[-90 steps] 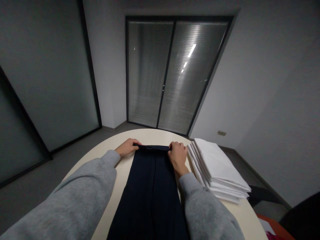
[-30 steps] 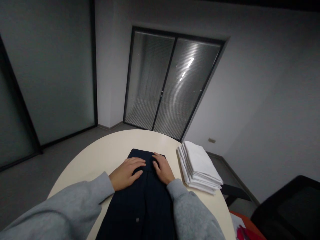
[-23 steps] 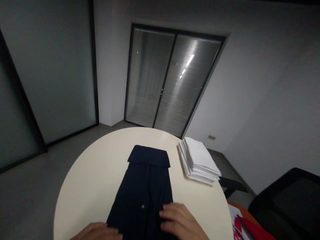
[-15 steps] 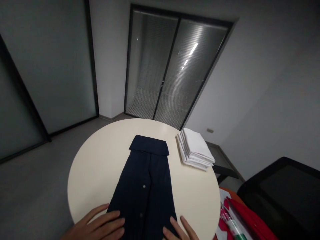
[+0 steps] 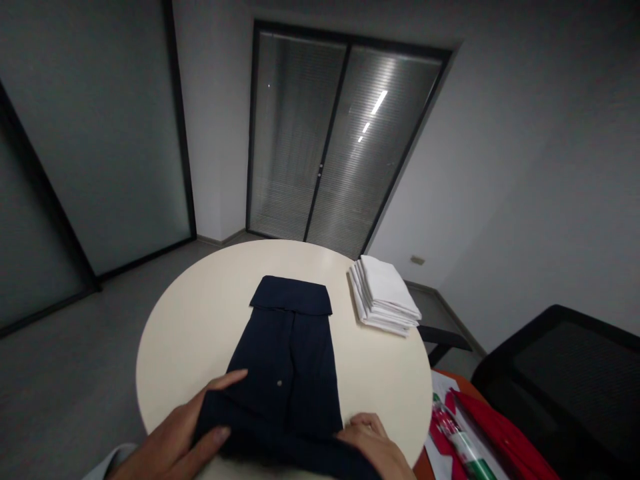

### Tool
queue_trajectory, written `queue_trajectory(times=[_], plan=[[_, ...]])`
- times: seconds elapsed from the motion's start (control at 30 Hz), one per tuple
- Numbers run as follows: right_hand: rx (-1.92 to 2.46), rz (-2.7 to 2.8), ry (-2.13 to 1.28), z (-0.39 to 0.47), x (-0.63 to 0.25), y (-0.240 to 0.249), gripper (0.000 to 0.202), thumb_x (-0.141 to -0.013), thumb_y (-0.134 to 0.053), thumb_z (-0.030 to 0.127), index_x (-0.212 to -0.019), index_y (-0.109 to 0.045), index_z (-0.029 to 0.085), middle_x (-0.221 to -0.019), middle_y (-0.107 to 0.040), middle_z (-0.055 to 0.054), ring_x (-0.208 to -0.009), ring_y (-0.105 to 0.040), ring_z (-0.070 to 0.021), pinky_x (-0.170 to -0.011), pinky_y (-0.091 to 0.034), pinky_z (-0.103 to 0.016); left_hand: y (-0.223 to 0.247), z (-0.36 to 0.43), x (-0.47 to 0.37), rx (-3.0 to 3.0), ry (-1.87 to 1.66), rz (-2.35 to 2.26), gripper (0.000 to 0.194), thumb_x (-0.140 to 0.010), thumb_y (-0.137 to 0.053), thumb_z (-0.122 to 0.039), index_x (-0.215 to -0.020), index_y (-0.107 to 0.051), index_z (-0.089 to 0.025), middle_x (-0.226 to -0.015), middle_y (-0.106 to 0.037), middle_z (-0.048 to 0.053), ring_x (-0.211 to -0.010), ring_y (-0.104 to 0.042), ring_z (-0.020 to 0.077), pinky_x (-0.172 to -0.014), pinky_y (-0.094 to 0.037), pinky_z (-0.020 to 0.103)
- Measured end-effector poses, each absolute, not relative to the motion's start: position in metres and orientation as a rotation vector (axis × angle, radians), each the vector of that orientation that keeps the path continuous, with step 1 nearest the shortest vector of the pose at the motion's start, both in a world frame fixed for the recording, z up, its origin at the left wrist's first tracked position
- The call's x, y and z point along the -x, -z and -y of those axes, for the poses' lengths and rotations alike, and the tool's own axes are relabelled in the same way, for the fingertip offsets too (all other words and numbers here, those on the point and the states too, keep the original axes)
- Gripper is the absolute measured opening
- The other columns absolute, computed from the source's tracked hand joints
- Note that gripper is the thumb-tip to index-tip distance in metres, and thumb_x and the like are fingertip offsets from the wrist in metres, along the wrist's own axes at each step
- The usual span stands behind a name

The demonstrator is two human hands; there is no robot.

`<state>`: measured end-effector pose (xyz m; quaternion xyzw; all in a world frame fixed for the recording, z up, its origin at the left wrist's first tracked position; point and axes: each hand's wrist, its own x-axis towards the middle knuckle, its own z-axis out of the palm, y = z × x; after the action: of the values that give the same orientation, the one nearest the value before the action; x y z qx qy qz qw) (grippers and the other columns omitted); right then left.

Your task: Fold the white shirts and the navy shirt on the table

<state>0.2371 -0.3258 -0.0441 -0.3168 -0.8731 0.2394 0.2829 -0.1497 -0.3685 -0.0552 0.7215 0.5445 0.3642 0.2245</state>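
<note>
A navy blue buttoned shirt (image 5: 267, 347) lies as a long strip on the round table, its far end folded over in a flat band. Its near edge is raised off the tabletop and bent back toward the far end. At the left corner of that edge, my left hand (image 5: 183, 427) grips the cloth, thumb on top and index finger stretched along the shirt. My right hand (image 5: 375, 440) has its fingers curled around the right corner. One pale button shows on the front; the underside of the raised part is hidden.
A round cream table (image 5: 195, 327) carries a stack of folded white cloths (image 5: 387, 293) at the back right. Beside it on the right are a black mesh chair (image 5: 560, 387) and an orange surface with papers, a red item (image 5: 500, 427) and a clear-wrapped item (image 5: 463, 440).
Both hands lay spread at the shirt's near part; now they hold its near edge and have lifted it up and away from me. The view has shifted slightly.
</note>
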Motion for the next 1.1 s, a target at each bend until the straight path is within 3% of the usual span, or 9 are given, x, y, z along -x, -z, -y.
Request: queue_trajectory(times=[0.13, 0.3, 0.5, 0.63, 0.77, 0.83, 0.9, 1.0, 1.1], plan=[[1.185, 1.803, -1.024, 0.302, -0.212, 0.003, 0.038, -0.102, -0.055, 0.052, -0.117, -0.072, 0.022, -0.108, -0.076, -0.008, -0.101, -0.069, -0.0243, -0.091, -0.055, -0.035, 0.002, 0.326, 0.124, -1.711, -1.108, -1.442, 0.063, -0.097, -0.054, -0.062, -0.151, -0.053, -0.030, -0.160, -0.051, 0.003, -0.151, -0.041, 0.0308, -0.128, -0.023, 0.050], [1.048, 1.408, -1.277, 0.257, -0.187, 0.011, 0.049, -0.090, -0.071, 0.056, -0.123, -0.065, 0.022, -0.123, -0.073, -0.009, -0.115, -0.067, -0.0270, -0.109, -0.048, -0.042, -0.014, 0.289, 0.117, -1.320, -1.146, -1.261, 0.084, -0.093, -0.056, -0.069, -0.163, -0.036, -0.027, -0.165, -0.043, 0.007, -0.153, -0.035, 0.0325, -0.125, -0.033, 0.047], [1.157, 1.145, -1.322, 0.241, -0.189, 0.042, 0.086, -0.079, -0.077, 0.067, -0.147, -0.050, 0.023, -0.130, -0.071, -0.011, -0.123, -0.065, -0.0289, -0.111, -0.047, -0.045, 0.028, 0.300, 0.128, -1.631, -1.041, -1.388, 0.102, -0.090, -0.068, -0.059, -0.169, -0.011, -0.030, -0.172, -0.024, 0.007, -0.157, -0.025, 0.0319, -0.127, -0.023, 0.051], [1.191, 1.284, -1.283, 0.261, -0.189, 0.037, 0.099, -0.092, -0.059, 0.072, -0.166, -0.015, 0.022, -0.133, -0.069, -0.011, -0.121, -0.067, -0.0263, -0.109, -0.051, -0.046, 0.030, 0.301, 0.130, -1.769, -0.983, -1.413, 0.073, -0.098, -0.060, -0.050, -0.163, -0.033, -0.032, -0.166, -0.040, 0.004, -0.153, -0.037, 0.0283, -0.126, -0.028, 0.051], [1.048, 1.508, -1.201, 0.285, -0.188, 0.040, 0.094, -0.102, -0.047, 0.064, -0.166, 0.009, 0.023, -0.150, -0.059, -0.014, -0.133, -0.061, -0.0231, -0.113, -0.048, -0.043, 0.024, 0.293, 0.131, -1.763, -0.959, -1.441, 0.048, -0.099, -0.055, -0.053, -0.142, -0.063, -0.032, -0.142, -0.068, 0.002, -0.131, -0.064, 0.0267, -0.112, -0.051, 0.043], [1.100, 1.646, -1.017, 0.288, -0.189, 0.043, 0.086, -0.103, -0.049, 0.056, -0.167, -0.003, 0.023, -0.158, -0.050, -0.014, -0.143, -0.052, -0.0227, -0.117, -0.044, -0.041, 0.020, 0.288, 0.132, -1.757, -0.956, -1.496, 0.045, -0.098, -0.055, -0.055, -0.133, -0.070, -0.031, -0.125, -0.077, 0.001, -0.114, -0.072, 0.0259, -0.100, -0.059, 0.039], [1.222, 1.760, -0.821, 0.285, -0.189, 0.043, 0.068, -0.103, -0.051, 0.048, -0.163, -0.029, 0.024, -0.157, -0.052, -0.012, -0.144, -0.050, -0.0233, -0.119, -0.041, -0.040, 0.018, 0.284, 0.131, -1.760, -0.978, -1.546, 0.044, -0.098, -0.055, -0.054, -0.130, -0.072, -0.030, -0.118, -0.079, 0.001, -0.107, -0.074, 0.0251, -0.096, -0.060, 0.037], [1.296, 1.843, -0.646, 0.278, -0.186, 0.035, 0.041, -0.102, -0.049, 0.035, -0.138, -0.064, 0.024, -0.133, -0.069, -0.011, -0.126, -0.065, -0.0235, -0.109, -0.050, -0.037, 0.017, 0.282, 0.134, -1.812, -0.953, -1.554, 0.043, -0.097, -0.055, -0.052, -0.128, -0.074, -0.030, -0.124, -0.077, 0.002, -0.114, -0.072, 0.0248, -0.101, -0.058, 0.037], [1.294, 1.857, -0.580, 0.276, -0.182, 0.029, 0.037, -0.094, -0.049, 0.022, -0.123, -0.073, 0.022, -0.114, -0.074, -0.010, -0.108, -0.071, -0.0223, -0.095, -0.058, -0.033, 0.019, 0.284, 0.142, -1.887, -0.802, -1.525, 0.040, -0.094, -0.058, -0.052, -0.126, -0.076, -0.034, -0.126, -0.076, 0.002, -0.115, -0.072, 0.0252, -0.102, -0.058, 0.038]])
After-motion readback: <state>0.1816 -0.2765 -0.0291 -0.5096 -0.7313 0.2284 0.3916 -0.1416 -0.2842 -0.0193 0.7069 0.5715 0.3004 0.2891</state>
